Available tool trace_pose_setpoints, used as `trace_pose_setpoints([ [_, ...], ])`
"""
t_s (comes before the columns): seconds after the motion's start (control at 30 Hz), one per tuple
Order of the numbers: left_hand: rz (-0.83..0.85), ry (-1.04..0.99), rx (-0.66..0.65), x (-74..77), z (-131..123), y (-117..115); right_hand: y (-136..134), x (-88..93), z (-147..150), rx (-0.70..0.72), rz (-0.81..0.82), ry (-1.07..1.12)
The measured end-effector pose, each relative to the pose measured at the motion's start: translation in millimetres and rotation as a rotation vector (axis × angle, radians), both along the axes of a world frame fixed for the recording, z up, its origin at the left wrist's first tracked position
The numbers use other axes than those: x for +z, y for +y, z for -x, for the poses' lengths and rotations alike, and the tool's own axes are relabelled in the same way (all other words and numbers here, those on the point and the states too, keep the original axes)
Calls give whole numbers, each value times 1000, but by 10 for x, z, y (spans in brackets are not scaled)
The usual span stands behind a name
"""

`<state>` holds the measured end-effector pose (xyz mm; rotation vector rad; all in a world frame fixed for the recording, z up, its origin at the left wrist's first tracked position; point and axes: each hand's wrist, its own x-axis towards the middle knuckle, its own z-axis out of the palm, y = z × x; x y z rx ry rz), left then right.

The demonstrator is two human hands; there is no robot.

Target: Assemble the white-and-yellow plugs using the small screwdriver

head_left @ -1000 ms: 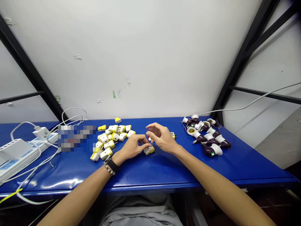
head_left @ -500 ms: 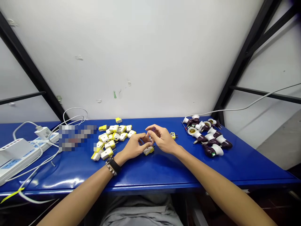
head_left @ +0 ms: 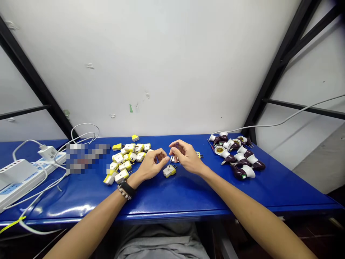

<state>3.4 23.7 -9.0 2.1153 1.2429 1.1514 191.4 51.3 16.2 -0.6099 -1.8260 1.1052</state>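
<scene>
My right hand [head_left: 187,157] is closed around the handle of a thin screwdriver [head_left: 170,164], most of which its fingers hide. The shaft slants down to the top of a white and yellow electrical plug [head_left: 169,172], its tip at the small screw hole. The plug lies flat on the blue table, pins pointing right. Just left of the shaft, my left hand [head_left: 151,164] has curved fingers and its thumb held apart, with nothing seen in it. Partly behind my right hand are another yellow and white plug [head_left: 198,154] and a white piece.
Several white and yellow plugs [head_left: 125,165] lie loosely piled on the left. At the right are several dark purple and white lamp holders [head_left: 239,158]. A white power strip [head_left: 32,180] with cables runs along the table's left side. Behind the blue table [head_left: 188,201] stands a white wall.
My left hand has drawn back to the left, away from the fingers of my right hand. The screwdriver's shaft and the plug beneath it now show plainly.
</scene>
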Motion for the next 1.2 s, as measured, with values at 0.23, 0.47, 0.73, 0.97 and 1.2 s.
trace_pose_setpoints([
  [0.23,78,230,-81,45,99,-48,38,45,-11,-54,65,136],
  [0.47,16,170,-41,22,130,46,78,88,-27,-150,74,274],
  [0.73,5,373,92,-45,330,153,131,57,-75,-268,-23,242],
  [0.97,139,395,-99,-9,330,87,24,70,-139,-289,-293,-316],
  [1.2,153,431,-112,-96,273,125,21,28,-165,65,-319,-895],
])
